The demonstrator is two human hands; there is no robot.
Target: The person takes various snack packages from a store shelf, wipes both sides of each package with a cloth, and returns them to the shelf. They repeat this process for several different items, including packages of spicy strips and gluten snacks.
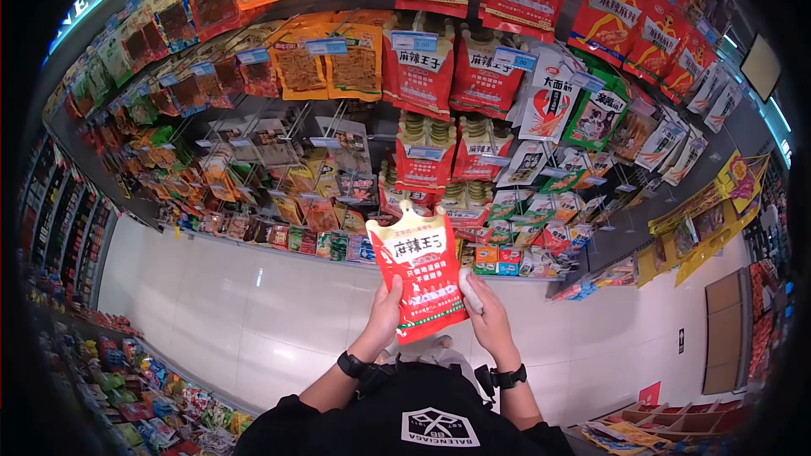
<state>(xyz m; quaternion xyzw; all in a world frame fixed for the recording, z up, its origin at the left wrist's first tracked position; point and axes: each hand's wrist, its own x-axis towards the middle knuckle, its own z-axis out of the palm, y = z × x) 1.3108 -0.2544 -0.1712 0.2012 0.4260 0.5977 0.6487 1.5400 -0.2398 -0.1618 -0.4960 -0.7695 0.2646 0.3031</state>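
Both hands, the left hand (387, 304) and right hand (484, 312), pinch the red bag (420, 274) by its lower edges. With such a light grip it could slip to the floor (253, 304).

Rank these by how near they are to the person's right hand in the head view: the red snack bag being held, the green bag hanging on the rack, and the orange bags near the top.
1. red snack bag: held in the right hand, and in the left hand too.
2. green bag: hanging on the rack, up and to the right.
3. orange bags: high on the rack, upper left.
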